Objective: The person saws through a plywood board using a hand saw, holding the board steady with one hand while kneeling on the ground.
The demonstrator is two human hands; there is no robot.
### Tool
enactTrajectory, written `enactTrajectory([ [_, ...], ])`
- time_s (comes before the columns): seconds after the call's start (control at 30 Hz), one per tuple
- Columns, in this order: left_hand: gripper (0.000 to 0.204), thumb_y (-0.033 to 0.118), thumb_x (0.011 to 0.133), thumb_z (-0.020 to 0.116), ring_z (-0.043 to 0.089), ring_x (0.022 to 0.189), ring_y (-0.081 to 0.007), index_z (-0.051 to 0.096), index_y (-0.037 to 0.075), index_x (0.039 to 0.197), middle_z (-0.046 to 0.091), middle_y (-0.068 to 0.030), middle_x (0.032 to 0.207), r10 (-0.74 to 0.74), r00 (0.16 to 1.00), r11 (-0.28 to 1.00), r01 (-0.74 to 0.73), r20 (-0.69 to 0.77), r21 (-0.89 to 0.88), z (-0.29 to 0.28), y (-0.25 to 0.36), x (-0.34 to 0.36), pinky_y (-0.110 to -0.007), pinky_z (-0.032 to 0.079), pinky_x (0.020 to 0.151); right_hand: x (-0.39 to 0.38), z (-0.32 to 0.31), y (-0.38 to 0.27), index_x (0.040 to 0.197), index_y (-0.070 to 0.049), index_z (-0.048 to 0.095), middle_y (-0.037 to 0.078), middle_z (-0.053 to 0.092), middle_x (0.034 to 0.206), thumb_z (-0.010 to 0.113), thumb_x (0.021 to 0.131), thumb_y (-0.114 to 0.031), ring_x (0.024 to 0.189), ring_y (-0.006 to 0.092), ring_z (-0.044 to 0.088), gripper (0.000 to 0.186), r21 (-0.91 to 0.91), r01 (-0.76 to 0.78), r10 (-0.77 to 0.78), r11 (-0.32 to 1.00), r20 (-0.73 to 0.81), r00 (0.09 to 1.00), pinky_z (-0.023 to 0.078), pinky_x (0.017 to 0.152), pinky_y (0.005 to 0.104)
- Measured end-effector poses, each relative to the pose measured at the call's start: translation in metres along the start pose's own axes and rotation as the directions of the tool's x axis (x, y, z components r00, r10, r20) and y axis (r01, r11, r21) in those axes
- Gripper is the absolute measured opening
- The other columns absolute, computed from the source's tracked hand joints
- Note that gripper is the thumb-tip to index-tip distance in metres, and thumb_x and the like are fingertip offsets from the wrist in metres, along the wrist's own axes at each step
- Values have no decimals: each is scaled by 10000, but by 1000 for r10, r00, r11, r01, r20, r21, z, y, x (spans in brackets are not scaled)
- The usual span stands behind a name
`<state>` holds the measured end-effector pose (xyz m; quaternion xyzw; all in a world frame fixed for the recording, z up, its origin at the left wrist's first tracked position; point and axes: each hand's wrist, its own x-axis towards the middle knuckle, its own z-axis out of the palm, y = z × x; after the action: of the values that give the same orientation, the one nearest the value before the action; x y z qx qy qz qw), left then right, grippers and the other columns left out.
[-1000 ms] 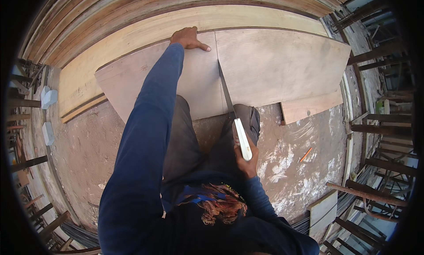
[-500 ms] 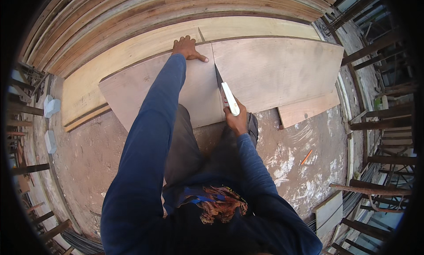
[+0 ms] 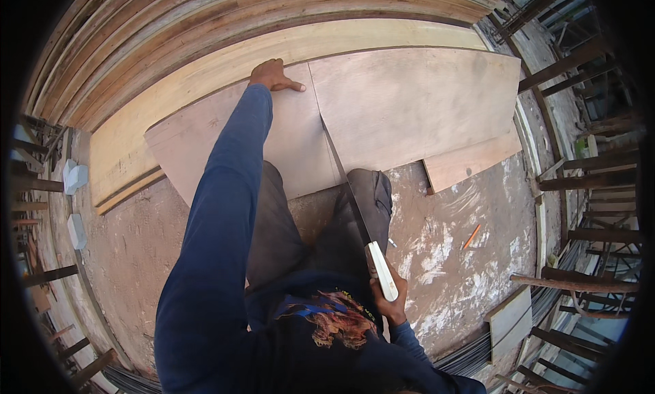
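Note:
A wide plywood board (image 3: 402, 107) lies across in front of me, with a thin straight line running over it from far edge to near edge. My left hand (image 3: 273, 77) grips its far edge left of that line, thumb stretched on top and fingers over the edge. In my right hand (image 3: 390, 300) is the white handle of a handsaw (image 3: 382, 271), fingers wrapped round it close to my body. The dark blade slants up past my right knee and meets the board along the line, about midway across. Whether the tip passes below the board is hidden.
Beneath the board is a longer pale plank (image 3: 123, 148). A smaller wood piece (image 3: 471, 163) sticks out at right. An orange pencil-like stick (image 3: 471, 237) lies on the dirty floor. Stacked planks (image 3: 205, 32) line the far side; white blocks (image 3: 75, 179) stand at left.
My right hand has pulled the saw back toward my body, baring much more blade. The tip that poked past the far edge no longer shows. My left hand keeps its hold.

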<state>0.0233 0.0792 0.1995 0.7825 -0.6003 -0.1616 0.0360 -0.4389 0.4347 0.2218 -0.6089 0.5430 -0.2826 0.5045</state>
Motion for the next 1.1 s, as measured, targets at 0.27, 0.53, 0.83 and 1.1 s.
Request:
enactTrajectory([
  [0.27,1048,731,541,815,627,1176,-327,608,-28,1234,666,-205,1215,-8,997,1000,9,-81,14,-2,25,-17,-431,494,989,249,92,-27,1325,-4,612,226,708,858,600,783,-31,724,191,645,543,43,240,-233,970,-115,966,527,728,331],
  [0.53,1041,771,528,810,604,1224,-294,637,29,1237,671,-139,1233,-56,998,998,56,-19,-21,0,-1,-6,-435,483,1021,33,7,3,1377,73,541,168,698,1202,640,835,16,1128,205,648,554,-1,78,-78,997,-15,997,488,984,319],
  [0.83,1077,767,543,801,599,1221,-325,602,-8,1264,642,-182,1272,0,998,999,2,-71,34,0,17,-10,-441,487,1008,237,86,3,1190,60,654,117,725,858,670,816,-78,754,155,653,399,14,259,-254,966,-141,957,525,724,299],
  [1.1,1008,747,552,814,579,1247,-293,626,44,1250,644,-131,1270,-61,998,998,61,-3,-8,1,2,1,-433,468,1019,41,3,-3,1352,76,561,199,684,1242,626,826,7,1188,233,640,535,13,76,-76,997,-17,997,457,1041,338],
])
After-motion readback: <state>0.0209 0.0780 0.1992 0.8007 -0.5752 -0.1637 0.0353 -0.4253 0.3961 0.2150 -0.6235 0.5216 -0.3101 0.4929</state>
